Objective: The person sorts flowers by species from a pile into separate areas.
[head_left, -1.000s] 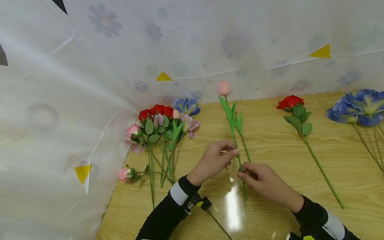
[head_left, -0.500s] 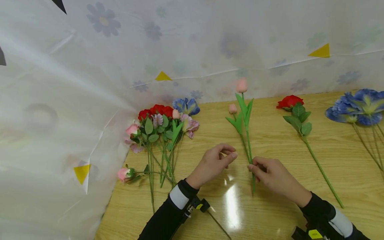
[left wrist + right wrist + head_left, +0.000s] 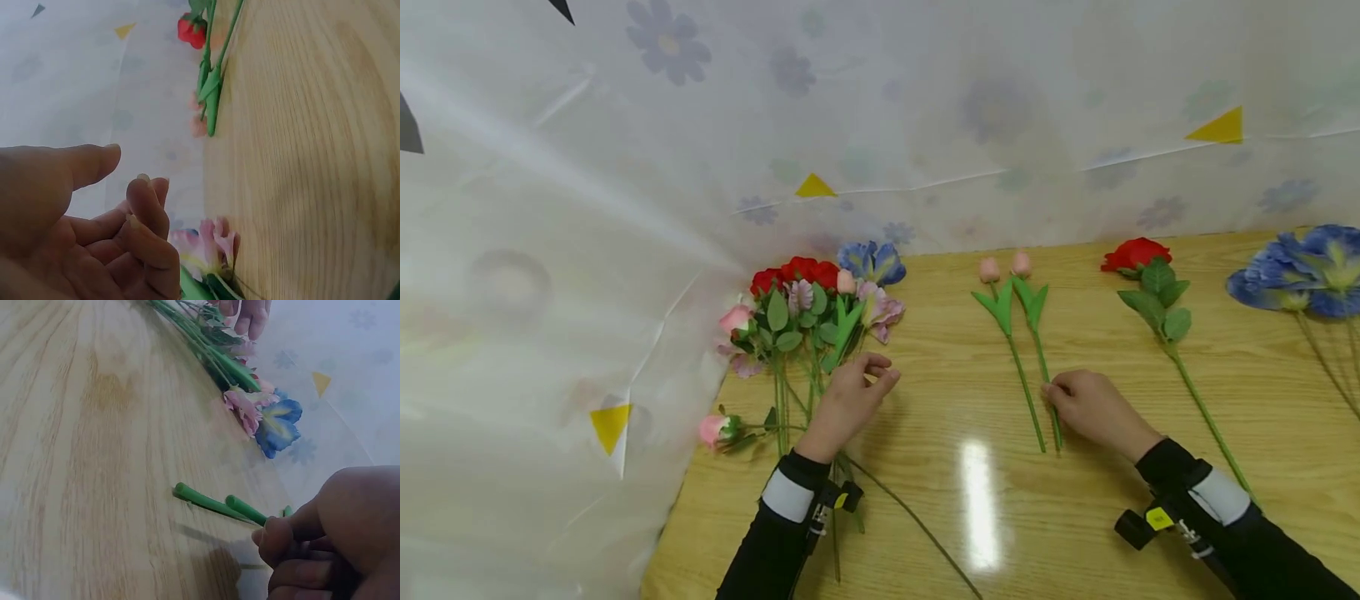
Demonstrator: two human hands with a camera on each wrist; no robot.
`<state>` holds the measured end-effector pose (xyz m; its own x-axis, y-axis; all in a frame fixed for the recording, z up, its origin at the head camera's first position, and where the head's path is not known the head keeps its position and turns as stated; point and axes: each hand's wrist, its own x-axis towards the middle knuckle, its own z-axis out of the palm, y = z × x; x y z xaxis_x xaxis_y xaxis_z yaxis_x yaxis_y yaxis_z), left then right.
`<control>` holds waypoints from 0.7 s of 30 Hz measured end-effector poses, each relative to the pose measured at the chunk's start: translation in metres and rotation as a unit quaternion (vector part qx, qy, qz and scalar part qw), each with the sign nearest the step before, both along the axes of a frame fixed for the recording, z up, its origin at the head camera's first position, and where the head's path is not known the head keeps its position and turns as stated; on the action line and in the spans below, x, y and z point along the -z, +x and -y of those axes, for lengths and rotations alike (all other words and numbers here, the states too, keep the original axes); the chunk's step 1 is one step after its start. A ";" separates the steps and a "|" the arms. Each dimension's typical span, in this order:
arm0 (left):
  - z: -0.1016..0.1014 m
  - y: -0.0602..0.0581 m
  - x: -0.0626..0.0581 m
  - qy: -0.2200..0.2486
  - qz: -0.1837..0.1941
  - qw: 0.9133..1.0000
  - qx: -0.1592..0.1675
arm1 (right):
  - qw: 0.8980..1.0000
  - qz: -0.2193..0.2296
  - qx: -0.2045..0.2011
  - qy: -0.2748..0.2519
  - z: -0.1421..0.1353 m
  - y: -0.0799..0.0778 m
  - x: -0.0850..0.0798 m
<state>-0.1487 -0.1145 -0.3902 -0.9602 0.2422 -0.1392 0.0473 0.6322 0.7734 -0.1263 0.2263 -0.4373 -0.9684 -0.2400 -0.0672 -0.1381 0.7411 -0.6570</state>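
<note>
My right hand (image 3: 1093, 410) pinches the green stem of a pink tulip (image 3: 1034, 313) low down, near its cut end. A second pink tulip (image 3: 1000, 307) lies just left of it on the table, its stem almost parallel. In the right wrist view both stem ends (image 3: 212, 502) show beside my thumb and fingers. My left hand (image 3: 847, 404) hovers over the stems of a mixed flower pile (image 3: 805, 312), fingers loosely bent and nothing held. The left wrist view shows a gap between thumb and fingers, with a lilac flower (image 3: 209, 247) close by.
A single red rose (image 3: 1138, 257) lies right of the tulips. Blue flowers (image 3: 1311, 271) lie at the far right. One pink rose (image 3: 718, 431) sticks out sideways on the left. A pale flowered sheet (image 3: 887, 108) hangs along the table's (image 3: 925, 500) back and left edges.
My right hand has lowered the tulip onto the table beside the other and shifted slightly right. My left hand, earlier on that stem, released it and moved left to the flower pile.
</note>
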 end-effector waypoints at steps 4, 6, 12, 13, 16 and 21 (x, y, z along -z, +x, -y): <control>0.015 -0.005 0.001 -0.042 -0.010 0.999 -0.031 | 1.000 -0.007 -0.015 0.013 0.004 -0.003 0.003; 0.022 -0.008 0.004 -0.088 -0.026 0.995 -0.048 | 0.999 0.000 -0.028 0.023 0.007 -0.003 0.003; 0.036 -0.015 0.015 -0.284 -0.127 0.947 -0.075 | 0.997 0.015 -0.044 0.057 0.012 0.001 0.000; 0.038 -0.014 0.018 -0.313 -0.155 0.934 -0.072 | 0.997 0.011 -0.043 0.062 0.013 0.002 0.001; 0.041 -0.012 0.027 -0.375 -0.225 0.897 -0.064 | 0.997 0.004 -0.039 0.061 0.013 0.004 0.002; 0.044 -0.016 0.034 -0.378 -0.206 0.901 -0.059 | 0.998 -0.004 -0.022 0.050 0.008 0.011 0.005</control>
